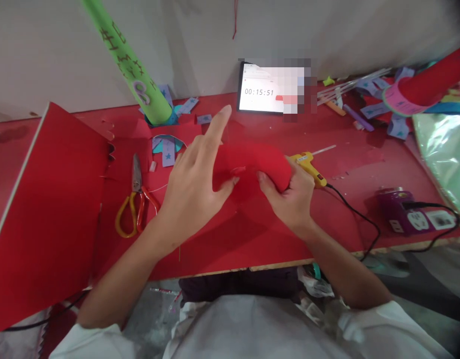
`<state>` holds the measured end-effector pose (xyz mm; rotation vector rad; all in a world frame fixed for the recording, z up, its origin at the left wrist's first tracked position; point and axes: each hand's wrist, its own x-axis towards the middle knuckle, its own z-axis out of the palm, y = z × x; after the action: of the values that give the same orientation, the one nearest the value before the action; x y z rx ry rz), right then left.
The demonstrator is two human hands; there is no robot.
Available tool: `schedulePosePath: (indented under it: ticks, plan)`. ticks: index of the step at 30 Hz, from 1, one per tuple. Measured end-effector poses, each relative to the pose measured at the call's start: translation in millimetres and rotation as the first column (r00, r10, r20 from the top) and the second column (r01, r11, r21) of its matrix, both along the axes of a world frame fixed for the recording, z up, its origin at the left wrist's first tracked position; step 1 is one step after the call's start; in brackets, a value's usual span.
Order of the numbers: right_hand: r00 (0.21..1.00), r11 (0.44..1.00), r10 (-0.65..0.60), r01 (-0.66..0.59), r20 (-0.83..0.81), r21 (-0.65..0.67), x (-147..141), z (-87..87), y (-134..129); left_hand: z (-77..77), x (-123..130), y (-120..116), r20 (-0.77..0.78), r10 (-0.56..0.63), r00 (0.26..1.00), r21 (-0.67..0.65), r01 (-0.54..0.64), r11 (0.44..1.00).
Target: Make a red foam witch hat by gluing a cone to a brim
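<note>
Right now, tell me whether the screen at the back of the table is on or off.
On. The screen glows white, and dark digits on it read 00:15:51; its right part is blurred.

The left hand (194,184) is splayed, the right hand (295,194) curled, both forearms (134,271) angled inward.

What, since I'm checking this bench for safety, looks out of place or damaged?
The glue gun lies on its side close to the right hand, with no stand visible, and its cord dips over the near edge of the table, where it could snag.
</note>
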<state>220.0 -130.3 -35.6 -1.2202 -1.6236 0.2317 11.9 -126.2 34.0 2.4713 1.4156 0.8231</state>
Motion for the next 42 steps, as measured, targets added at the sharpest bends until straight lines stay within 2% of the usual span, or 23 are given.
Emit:
schedulePosePath:
  ticks: [3,7,12,20,26,28,30,33,37,42]
  plan:
    - [1.000,1.000,0.013,-0.013,-0.016,-0.008,1,3.6,-1,1.3,-2,3,0.063,-0.026,0.998,-0.071,0.031,0.997]
    - [0.998,0.999,0.038,-0.039,-0.040,-0.020,1,7.7,-2,-4.2,-2,6,0.143,-0.002,0.990,-0.116,0.019,0.993]
    - [0.997,0.998,0.058,-0.060,-0.056,-0.023,0,7.9,-3,-8.8,-1,7,0.216,0.014,0.976,-0.128,0.014,0.992]
    - [0.996,0.997,0.070,-0.072,-0.061,-0.024,-1,7.5,-3,-17.8,-7,13,0.229,-0.009,0.973,-0.087,0.030,0.996]
    - [0.999,1.000,0.010,-0.010,-0.033,0.005,-1,3.2,-1,-4.8,-5,2,0.262,-0.144,0.954,0.097,0.123,0.988]
    - [1.000,1.000,0.005,-0.005,-0.030,-0.001,-1,3.1,0,-1.8,-1,-3,0.221,-0.176,0.959,0.163,0.142,0.976]
    - [1.000,1.000,0.008,-0.008,-0.027,-0.009,-2,3.9,0,-2.4,3,-6,0.118,-0.135,0.984,0.221,0.106,0.970]
    - [0.999,0.999,0.030,-0.030,-0.019,-0.010,-2,5.3,-1,-6.4,8,-5,-0.016,-0.008,1.000,0.275,0.012,0.962]
    - [0.999,0.999,0.028,-0.028,-0.017,-0.017,-2,5.5,-1,-6.4,8,3,-0.039,0.066,0.997,0.200,-0.056,0.978]
    - [1.000,0.998,0.008,-0.009,-0.011,-0.064,-2,6.7,-2,-0.8,1,10,0.032,0.024,0.999,-0.018,-0.023,1.000]
